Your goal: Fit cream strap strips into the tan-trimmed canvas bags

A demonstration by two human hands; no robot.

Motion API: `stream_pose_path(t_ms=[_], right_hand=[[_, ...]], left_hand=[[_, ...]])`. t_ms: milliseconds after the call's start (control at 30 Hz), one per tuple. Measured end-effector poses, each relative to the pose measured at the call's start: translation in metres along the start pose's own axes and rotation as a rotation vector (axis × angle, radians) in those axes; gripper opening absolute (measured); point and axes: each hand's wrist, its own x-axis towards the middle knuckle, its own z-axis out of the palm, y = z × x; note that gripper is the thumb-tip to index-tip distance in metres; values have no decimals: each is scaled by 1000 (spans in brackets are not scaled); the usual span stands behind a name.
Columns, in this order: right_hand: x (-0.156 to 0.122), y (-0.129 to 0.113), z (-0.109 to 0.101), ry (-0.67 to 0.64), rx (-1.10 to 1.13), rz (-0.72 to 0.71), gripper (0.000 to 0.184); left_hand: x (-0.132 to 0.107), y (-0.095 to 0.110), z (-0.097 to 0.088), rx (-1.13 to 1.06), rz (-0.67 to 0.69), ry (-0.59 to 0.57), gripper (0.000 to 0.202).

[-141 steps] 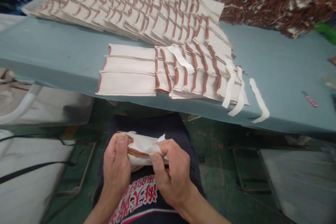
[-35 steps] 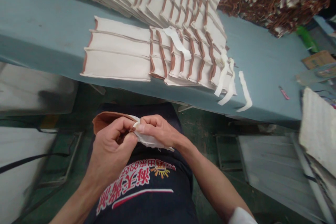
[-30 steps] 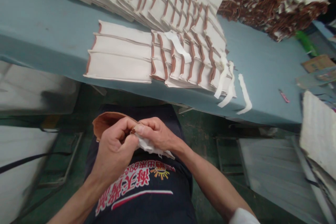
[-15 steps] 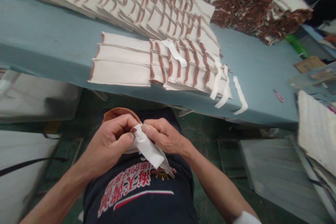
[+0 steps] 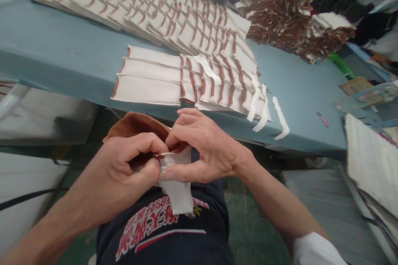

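My left hand (image 5: 130, 167) is closed, thumb and forefinger pinching the edge of a brown-and-white fabric piece (image 5: 137, 124) in front of my torso. The piece's brown side bulges up behind my fingers. My right hand (image 5: 207, 147) faces it, fingertips on the brown edge and thumb pressing on a white strip (image 5: 180, 201) that hangs down from the pinched spot. My fingers partly hide where strip and fabric meet. Beyond my hands, a row of overlapping cream pieces with brown edges (image 5: 149, 89) lies along the near side of the table.
The blue-covered table (image 5: 46, 45) spans the view. Many cream pieces (image 5: 174, 20) overlap at the back, with a brown-and-white pile (image 5: 289, 12) to their right. Loose white strips (image 5: 280, 120) lie near the front edge. A small pink-red tool (image 5: 323, 119) lies to the right.
Both hands have risen slightly toward the table. My right hand has turned and spread, its thumb now across the strip. The strip hangs straighter down, and more brown fabric shows.
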Motion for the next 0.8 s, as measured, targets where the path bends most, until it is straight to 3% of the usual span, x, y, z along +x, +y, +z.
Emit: stream_pose_path(t_ms=[133,400,500,600,700,800], right_hand=[[2,0,-3,-107,61,22,46],[-10,8,4,-208,386,200,38],[-18,14,13,-171,535,226,44],[-26,25,19,-101,644,340,50],[-32,31,17,-127,593,394,46],[-31,27,9,-161,340,336,29]], left_hand=[[-3,-3,-1,-68,-36,-27,23],[-6,-12,20,-156,-46,3,21],[-6,-18,30,-299,-116,-26,20],[-6,-24,32,-386,-201,-70,18],[-8,-24,28,-340,-251,-94,16],[-9,-16,24,-228,-228,-68,16]])
